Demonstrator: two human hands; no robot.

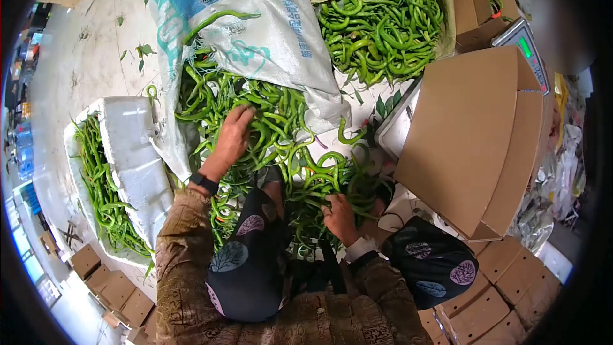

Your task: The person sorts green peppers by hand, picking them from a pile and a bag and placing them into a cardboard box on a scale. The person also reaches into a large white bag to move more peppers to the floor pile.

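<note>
I'm looking down at a produce packing floor here, wholesale-market style: green peppers (274, 121) heaped loose on the bare floor (83, 57), more spilling from a printed woven sack (255, 19), a foam box (131, 153) part-filled, cardboard cartons (472, 134) all around (plenty of them), and a weighing scale (523, 45) at the edge.

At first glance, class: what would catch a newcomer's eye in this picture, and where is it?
The heap of long green chilli peppers spilling from a white woven plastic sack fills the middle, with the left hand and right hand in it. A big brown cardboard box sits at the right.
</note>
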